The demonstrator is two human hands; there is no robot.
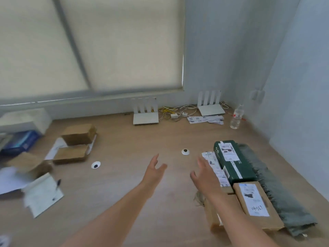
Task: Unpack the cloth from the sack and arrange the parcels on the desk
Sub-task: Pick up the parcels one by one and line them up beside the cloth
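Note:
A folded grey-green cloth (277, 189) lies along the right side of the wooden desk (124, 193). On it and beside it sit a dark green parcel (235, 161), a brown cardboard parcel with a white label (256, 204), a white-labelled parcel (216, 168) and another brown box (213, 214) under my right forearm. My right hand (203, 173) hovers open just left of the white-labelled parcel. Over the bare desk middle, my left hand (154, 171) is open and holds nothing. More brown parcels lie at the left (79, 133), (71, 154), (30, 164).
Two white routers (146, 114), (211, 106) with cables stand at the back wall, a clear water bottle (236, 117) and paper slips (204, 119) near them. Two cable grommets (96, 165), (185, 151) dot the desk. White envelopes (42, 195), a blue box (19, 141) and a tissue box (25, 118) crowd the left.

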